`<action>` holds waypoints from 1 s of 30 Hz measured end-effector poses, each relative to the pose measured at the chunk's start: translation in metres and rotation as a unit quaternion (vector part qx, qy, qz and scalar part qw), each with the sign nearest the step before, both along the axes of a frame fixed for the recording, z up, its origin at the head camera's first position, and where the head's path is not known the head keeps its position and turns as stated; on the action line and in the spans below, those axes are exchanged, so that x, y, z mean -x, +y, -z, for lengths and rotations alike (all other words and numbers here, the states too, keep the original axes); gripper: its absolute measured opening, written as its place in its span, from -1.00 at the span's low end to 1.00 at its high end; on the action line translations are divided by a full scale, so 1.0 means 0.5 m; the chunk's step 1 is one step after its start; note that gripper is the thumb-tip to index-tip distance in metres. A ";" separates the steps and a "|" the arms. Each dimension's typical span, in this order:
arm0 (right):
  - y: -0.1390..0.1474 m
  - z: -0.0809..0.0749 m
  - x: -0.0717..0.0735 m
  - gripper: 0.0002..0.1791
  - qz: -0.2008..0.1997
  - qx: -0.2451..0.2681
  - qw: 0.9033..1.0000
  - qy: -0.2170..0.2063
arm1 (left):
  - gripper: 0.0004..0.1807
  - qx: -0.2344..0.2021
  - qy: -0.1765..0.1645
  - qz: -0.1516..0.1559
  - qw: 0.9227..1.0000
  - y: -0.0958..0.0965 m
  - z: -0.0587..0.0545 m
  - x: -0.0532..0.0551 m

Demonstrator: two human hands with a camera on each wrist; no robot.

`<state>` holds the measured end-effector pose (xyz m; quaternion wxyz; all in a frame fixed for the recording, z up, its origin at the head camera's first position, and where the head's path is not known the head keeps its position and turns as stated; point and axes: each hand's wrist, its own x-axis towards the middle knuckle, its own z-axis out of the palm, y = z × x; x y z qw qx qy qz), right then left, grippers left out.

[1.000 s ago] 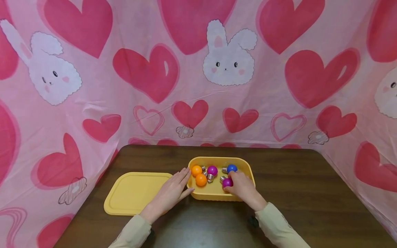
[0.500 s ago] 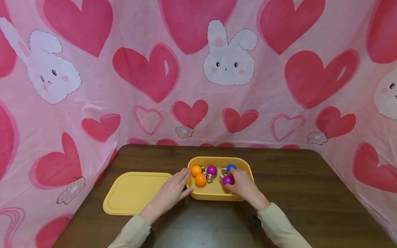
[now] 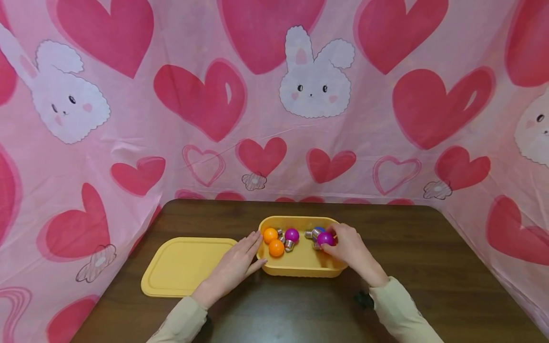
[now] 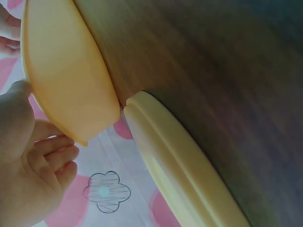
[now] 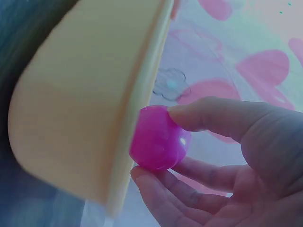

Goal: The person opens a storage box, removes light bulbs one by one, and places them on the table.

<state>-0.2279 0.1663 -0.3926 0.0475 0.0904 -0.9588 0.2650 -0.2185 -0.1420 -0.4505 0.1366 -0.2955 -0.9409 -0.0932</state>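
My right hand (image 3: 352,247) pinches a purple light bulb (image 3: 325,239) between thumb and fingers, over the right end of the yellow box (image 3: 296,272). In the right wrist view the bulb's round purple end (image 5: 160,137) shows at the box rim, its metal base hidden. My left hand (image 3: 233,264) lies with straight fingers against the box's left end; the left wrist view shows its thumb and fingers at the rim. Inside the box are two orange bulbs (image 3: 276,247), another purple bulb (image 3: 292,235) and a blue bulb (image 3: 318,229), partly covered by the held one.
A flat yellow lid (image 3: 184,267) lies on the dark wooden table (image 3: 411,267), left of the box and partly behind my left forearm. A pink cloth (image 3: 274,109) with hearts and rabbits hangs behind the table and at both sides.
My right hand has lifted the purple bulb from the box floor and moved it up and to the right, uncovering another metal bulb base. My left hand stays at the box.
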 end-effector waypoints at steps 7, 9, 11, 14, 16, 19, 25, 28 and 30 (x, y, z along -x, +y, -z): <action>0.044 -0.017 -0.003 -0.57 0.017 0.007 1.000 -0.020 | -0.25 -0.004 0.008 0.006 1.000 -0.001 0.000 0.000; 0.057 -0.019 -0.003 -0.57 0.016 0.007 1.000 -0.013 | -0.25 -0.005 0.006 0.005 1.000 -0.001 -0.001 0.000; 0.071 -0.021 -0.003 -0.57 0.014 0.006 1.000 0.000 | -0.25 -0.004 0.004 0.003 1.000 -0.002 -0.002 0.000; 0.093 -0.020 -0.001 -0.56 0.016 0.001 1.000 0.027 | -0.25 -0.004 0.002 0.002 1.000 -0.003 -0.005 0.000; 0.107 -0.018 0.001 -0.55 0.018 -0.004 0.999 0.041 | -0.25 -0.005 0.001 0.001 1.000 -0.003 -0.006 -0.001; 0.126 -0.012 0.003 -0.55 0.026 -0.007 0.999 0.042 | -0.25 -0.007 -0.005 -0.002 1.000 -0.004 -0.007 -0.002; 0.164 0.006 0.009 -0.55 0.034 -0.009 0.999 0.035 | -0.24 -0.003 -0.020 -0.005 1.000 -0.004 -0.005 -0.002; 0.183 0.018 0.010 -0.55 0.041 -0.012 0.998 0.035 | -0.23 0.000 -0.020 -0.004 1.000 -0.002 -0.004 -0.002; 0.196 0.026 0.012 -0.55 0.045 -0.013 0.998 0.033 | -0.23 0.002 -0.018 -0.003 1.000 -0.002 -0.004 -0.002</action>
